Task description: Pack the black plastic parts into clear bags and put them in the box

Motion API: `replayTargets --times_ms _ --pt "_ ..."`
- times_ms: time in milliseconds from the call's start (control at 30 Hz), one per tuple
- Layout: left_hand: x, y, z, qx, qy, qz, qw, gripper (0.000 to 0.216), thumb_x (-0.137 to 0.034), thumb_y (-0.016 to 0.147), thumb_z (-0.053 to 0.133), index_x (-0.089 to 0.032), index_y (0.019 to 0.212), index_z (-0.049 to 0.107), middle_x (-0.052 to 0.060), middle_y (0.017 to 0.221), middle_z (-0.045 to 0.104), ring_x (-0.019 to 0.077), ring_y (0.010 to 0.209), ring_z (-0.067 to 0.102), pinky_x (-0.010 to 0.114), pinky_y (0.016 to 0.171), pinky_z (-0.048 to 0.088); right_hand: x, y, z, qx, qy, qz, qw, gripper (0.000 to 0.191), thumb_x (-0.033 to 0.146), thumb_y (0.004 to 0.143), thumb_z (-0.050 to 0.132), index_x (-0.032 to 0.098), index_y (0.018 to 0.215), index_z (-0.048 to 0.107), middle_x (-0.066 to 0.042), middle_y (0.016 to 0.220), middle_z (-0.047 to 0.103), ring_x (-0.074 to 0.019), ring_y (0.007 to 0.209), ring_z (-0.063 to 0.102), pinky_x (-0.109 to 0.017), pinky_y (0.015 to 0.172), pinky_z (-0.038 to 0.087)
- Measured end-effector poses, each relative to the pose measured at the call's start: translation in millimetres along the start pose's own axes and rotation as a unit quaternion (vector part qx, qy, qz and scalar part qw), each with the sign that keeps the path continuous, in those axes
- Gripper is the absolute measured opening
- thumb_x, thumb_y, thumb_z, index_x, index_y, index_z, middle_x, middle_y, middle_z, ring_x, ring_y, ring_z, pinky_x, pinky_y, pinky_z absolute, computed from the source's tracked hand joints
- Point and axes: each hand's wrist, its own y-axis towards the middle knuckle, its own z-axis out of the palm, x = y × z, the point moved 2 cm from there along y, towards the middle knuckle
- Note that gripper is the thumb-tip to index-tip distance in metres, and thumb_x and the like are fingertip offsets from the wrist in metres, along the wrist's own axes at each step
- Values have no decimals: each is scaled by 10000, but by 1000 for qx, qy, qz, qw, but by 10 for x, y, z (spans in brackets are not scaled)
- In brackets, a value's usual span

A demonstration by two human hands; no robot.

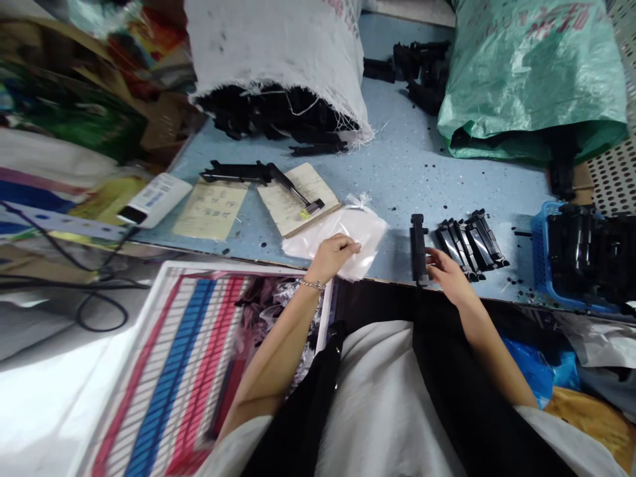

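My left hand [332,258], with a chain bracelet at the wrist, is closed over a stack of clear plastic bags [370,232]. Its fingertips are pinched together above the bags; whether a bag is between them is hidden. At the table's front edge, my right hand [446,273] has its fingers and thumb at the right side of a long black plastic part [418,245], gripping it. Just right of that hand, several similar black parts [472,242] with shiny strips lie side by side at a slant.
A white sack [278,46] and a green sack [534,73] of black parts stand at the back. A blue basket [541,252] of parts is at right. A notebook [283,205] under a black tool-like piece [293,189] lies at left. Below is a striped crate [171,364].
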Motion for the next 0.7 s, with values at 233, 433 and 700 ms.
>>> replayTargets --times_ms 233,433,700 --pt "-62 -67 -39 -70 90 53 992 215 -118 845 493 -178 915 688 58 896 731 202 861 674 364 844 551 -134 -71 706 243 314 184 899 387 284 645 866 167 969 689 0 765 691 -126 622 645 -249 565 604" --pt "-290 -389 -33 -65 235 220 945 514 -34 922 343 -115 1384 553 182 1382 609 267 1302 567 476 1107 476 -248 -50 774 252 379 247 856 277 238 834 705 159 1092 644 -92 996 732 -109 732 682 -179 600 589" --pt "-713 -981 182 49 145 324 934 778 -25 917 405 -270 1612 155 128 1513 492 216 1389 502 382 1142 480 -88 -78 800 206 351 139 903 262 244 740 797 199 975 691 7 821 673 -109 676 603 -198 566 553"
